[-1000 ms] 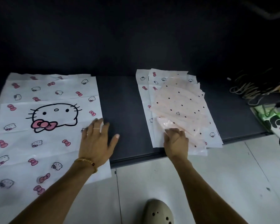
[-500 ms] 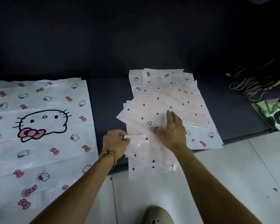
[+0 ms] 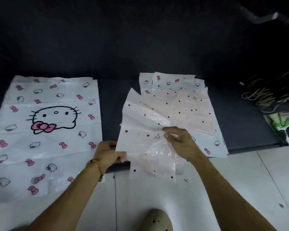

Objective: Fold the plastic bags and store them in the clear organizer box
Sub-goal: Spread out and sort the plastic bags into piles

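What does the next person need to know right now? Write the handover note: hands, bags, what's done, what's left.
Left hand: pinches the left edge of the top dotted pink bag.
Right hand: pinches the same bag near its middle, where the plastic bunches.
That bag is partly pulled off the stack of bags on the dark mat and hangs over the mat's near edge.
A large cat-print bag lies spread flat to the left.
Done: no folded bag in view.
Left: fold every bag and store them. The clear organizer box is not in view.
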A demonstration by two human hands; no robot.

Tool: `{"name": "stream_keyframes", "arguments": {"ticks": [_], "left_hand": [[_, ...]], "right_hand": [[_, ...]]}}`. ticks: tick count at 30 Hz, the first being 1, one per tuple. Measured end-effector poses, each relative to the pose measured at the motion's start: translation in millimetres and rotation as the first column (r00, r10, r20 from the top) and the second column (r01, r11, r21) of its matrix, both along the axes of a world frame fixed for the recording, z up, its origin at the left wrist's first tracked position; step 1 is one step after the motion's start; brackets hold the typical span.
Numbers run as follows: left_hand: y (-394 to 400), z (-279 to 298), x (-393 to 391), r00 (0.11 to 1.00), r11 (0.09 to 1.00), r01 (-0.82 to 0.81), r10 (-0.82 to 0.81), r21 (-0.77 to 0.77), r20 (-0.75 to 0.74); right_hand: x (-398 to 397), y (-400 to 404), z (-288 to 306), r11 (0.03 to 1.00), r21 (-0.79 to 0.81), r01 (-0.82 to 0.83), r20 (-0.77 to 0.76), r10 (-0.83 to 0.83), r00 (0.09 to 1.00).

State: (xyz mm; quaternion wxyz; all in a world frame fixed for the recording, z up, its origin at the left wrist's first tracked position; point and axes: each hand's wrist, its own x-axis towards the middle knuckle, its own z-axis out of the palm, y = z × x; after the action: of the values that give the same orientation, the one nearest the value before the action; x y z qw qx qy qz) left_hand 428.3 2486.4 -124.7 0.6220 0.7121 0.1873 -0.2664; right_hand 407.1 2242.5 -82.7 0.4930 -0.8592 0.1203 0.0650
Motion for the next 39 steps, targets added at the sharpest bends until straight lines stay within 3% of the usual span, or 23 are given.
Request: {"name": "stream_keyframes", "arguments": {"ticks": [3, 7, 10, 12, 13, 15, 16, 19, 22, 24, 28, 31, 34, 37, 39], "left_hand": [[11.0, 14.9, -11.7, 0.994, 0.991, 0.007, -0.022, -0.137, -0.108], [17.0, 26.6, -18.9, 0.968, 0.944, -0.033, -0.052, -0.329, -0.245], [16.7, 26.3, -13.9, 0.943, 0.867, -0.175, 0.012, -0.467, -0.332], [8.9, 24.7, -2.6, 0.971, 0.940, -0.075, -0.006, -0.332, -0.238], [4.0, 23.8, 1.1, 0.988, 0.988, 0.006, -0.030, -0.156, -0.153], [-3.3, 20.9, 6.3, 0.999, 0.986, 0.043, -0.041, 0.161, -0.020], [-3.4, 19.4, 8.1, 1.000, 0.978, 0.026, -0.029, 0.207, 0.010], [9.2, 11.4, 9.0, 1.000, 0.982, 0.007, -0.011, 0.191, 0.022], [30.5, 11.4, 5.3, 0.997, 0.984, 0.031, -0.043, 0.177, 0.061], [45.7, 11.1, 3.4, 0.995, 0.984, 0.016, -0.033, 0.176, 0.093], [67.4, 8.8, -2.3, 0.998, 0.988, 0.026, -0.033, 0.151, 0.044], [72.3, 10.4, -6.4, 1.000, 0.999, -0.016, 0.017, 0.046, -0.026], [70.7, 11.3, -5.7, 0.998, 0.996, 0.011, -0.016, -0.084, -0.058], [61.9, 5.6, -3.6, 0.993, 0.994, 0.112, -0.112, 0.005, 0.027], [55.2, -1.6, -1.2, 0.988, 0.988, 0.120, -0.127, 0.094, 0.082]], "right_hand": [[-25.8, 11.1, -15.5, 1.000, 0.019, -0.002, -0.046, 0.003, 0.999], [-53.2, 20.1, -31.5, 0.989, -0.149, 0.009, 0.019, -0.007, 1.000], [-63.1, 30.2, -36.0, 0.971, -0.228, -0.072, 0.085, 0.093, 0.992], [-60.3, 36.1, -38.1, 0.956, -0.243, -0.163, 0.009, 0.170, 0.985], [-57.0, 37.2, -37.8, 0.970, -0.179, -0.162, -0.036, 0.159, 0.987], [-44.7, 35.1, -32.5, 1.000, 0.011, -0.016, -0.069, 0.017, 0.997], [-36.1, 31.5, -31.7, 0.997, 0.024, 0.076, -0.047, -0.075, 0.996], [-5.4, 18.2, -36.6, 0.929, -0.314, 0.193, 0.067, -0.181, 0.981], [13.4, 13.7, -51.9, 0.834, -0.552, 0.025, -0.057, -0.068, 0.996], [15.8, 11.2, -61.4, 0.784, -0.619, -0.044, -0.132, -0.049, 0.990], [14.4, 8.0, -61.9, 0.819, -0.547, 0.172, 0.062, -0.165, 0.984], [14.4, 6.7, -55.0, 0.867, -0.341, 0.363, 0.175, -0.321, 0.931], [18.3, 14.2, -46.3, 0.758, -0.030, 0.652, 0.017, -0.652, 0.758], [25.0, 25.6, -45.5, 0.639, -0.041, 0.768, -0.181, -0.761, 0.623], [32.8, 25.4, -48.4, 0.575, 0.039, 0.817, -0.254, -0.785, 0.565]]}}
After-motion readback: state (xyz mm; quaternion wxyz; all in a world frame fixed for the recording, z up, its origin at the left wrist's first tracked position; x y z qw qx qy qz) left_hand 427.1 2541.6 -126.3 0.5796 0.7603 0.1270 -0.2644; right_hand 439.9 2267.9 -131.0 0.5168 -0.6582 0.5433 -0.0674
